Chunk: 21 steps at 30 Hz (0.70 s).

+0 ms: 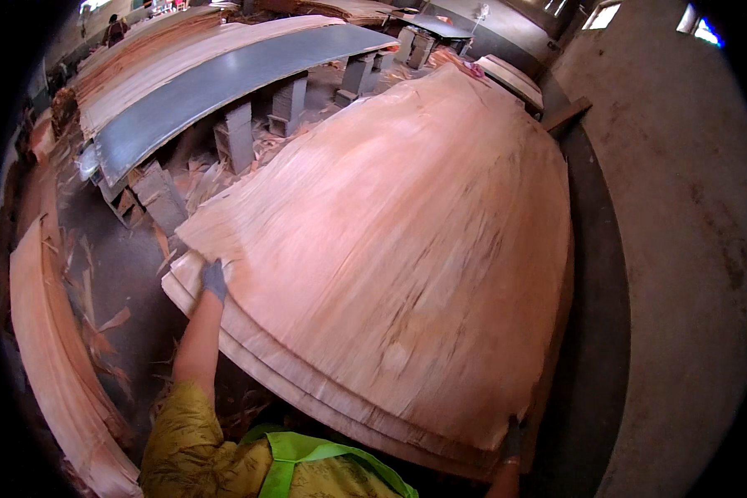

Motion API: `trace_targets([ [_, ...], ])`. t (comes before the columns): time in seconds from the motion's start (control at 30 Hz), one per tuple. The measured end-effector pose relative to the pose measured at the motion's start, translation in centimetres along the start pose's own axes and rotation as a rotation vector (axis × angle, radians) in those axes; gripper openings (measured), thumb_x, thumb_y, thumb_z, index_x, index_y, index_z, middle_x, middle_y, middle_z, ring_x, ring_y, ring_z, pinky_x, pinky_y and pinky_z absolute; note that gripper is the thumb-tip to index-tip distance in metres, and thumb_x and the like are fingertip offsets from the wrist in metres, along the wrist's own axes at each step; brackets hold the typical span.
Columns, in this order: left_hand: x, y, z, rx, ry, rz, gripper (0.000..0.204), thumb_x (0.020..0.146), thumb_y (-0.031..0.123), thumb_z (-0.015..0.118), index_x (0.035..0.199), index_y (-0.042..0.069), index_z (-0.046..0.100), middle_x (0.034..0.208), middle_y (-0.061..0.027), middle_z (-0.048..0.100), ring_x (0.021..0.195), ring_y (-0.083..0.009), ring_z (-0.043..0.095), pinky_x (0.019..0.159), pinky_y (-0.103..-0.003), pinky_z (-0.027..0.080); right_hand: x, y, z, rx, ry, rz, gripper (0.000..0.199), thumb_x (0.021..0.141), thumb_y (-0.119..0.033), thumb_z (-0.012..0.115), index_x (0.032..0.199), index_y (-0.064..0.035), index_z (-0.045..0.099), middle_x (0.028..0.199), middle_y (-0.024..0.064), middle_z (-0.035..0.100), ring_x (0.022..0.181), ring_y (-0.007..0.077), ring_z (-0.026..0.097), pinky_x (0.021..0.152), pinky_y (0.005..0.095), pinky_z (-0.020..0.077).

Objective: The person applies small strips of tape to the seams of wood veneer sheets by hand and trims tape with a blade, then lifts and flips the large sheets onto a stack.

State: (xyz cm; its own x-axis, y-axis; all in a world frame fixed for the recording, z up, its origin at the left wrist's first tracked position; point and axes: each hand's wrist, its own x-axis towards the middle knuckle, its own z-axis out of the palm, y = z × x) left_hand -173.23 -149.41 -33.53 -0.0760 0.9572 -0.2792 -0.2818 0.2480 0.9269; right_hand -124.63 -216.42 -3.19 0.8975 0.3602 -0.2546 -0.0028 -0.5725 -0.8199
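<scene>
A large pinkish-brown wood veneer sheet (373, 274), streaked with dark grain marks, lies on top of a stack of similar veneer sheets (307, 386) in front of me. My left hand (214, 280), in a grey glove, is closed on the top sheet's near left edge, with the fingertips partly hidden. At the near right corner, my right hand (513, 440) wears a dark glove and pinches the same sheet's edge. Below the top sheet, the layered edges of the lower ones stick out toward me.
To the left, a dark grey-topped table (224, 83) on concrete blocks (236, 137) stands beside piled veneer. More veneer sheets (54, 349) lie at the far left edge. Torn scraps (108, 324) litter the floor. A plastered wall (681, 249) runs along the right.
</scene>
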Motion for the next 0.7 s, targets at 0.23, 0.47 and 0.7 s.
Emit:
trace_targets([
  [0.23, -5.3, 1.3, -2.1, 0.095, 0.043, 0.009, 0.044, 0.088, 0.019, 0.049, 0.126, -0.001, 0.043, 0.121, -0.0139, 0.051, 0.109, -0.0258, 0.050, 0.088, -0.038, 0.044, -7.4, -5.7, 4.6, -0.584, 0.350, 0.251, 0.056, 0.091, -0.038, 0.048, 0.133, -0.0014, 0.039, 0.133, 0.0126, 0.043, 0.118, 0.0266, 0.043, 0.097, 0.0317, 0.0340],
  [0.47, -6.2, 3.1, 1.1, 0.020, 0.232, -0.188, 0.047, 0.089, 0.016, 0.049, 0.133, 0.005, 0.036, 0.126, -0.0148, 0.047, 0.110, -0.0296, 0.049, 0.090, -0.043, 0.044, 0.5, 3.6, 0.3, -0.355, 0.264, 0.272, 0.054, 0.091, -0.037, 0.047, 0.132, -0.0025, 0.041, 0.135, 0.0137, 0.043, 0.117, 0.0269, 0.045, 0.095, 0.0322, 0.0368],
  [0.7, -16.4, 8.3, 3.7, -0.183, 0.106, -0.113, 0.058, 0.087, 0.009, 0.052, 0.139, 0.015, 0.027, 0.127, -0.0129, 0.045, 0.115, -0.0272, 0.045, 0.092, -0.045, 0.043, -3.2, 16.1, -4.0, -0.958, -0.171, 0.190, 0.051, 0.089, -0.031, 0.051, 0.130, -0.0021, 0.043, 0.132, 0.0126, 0.046, 0.112, 0.0277, 0.048, 0.092, 0.0341, 0.0392],
])
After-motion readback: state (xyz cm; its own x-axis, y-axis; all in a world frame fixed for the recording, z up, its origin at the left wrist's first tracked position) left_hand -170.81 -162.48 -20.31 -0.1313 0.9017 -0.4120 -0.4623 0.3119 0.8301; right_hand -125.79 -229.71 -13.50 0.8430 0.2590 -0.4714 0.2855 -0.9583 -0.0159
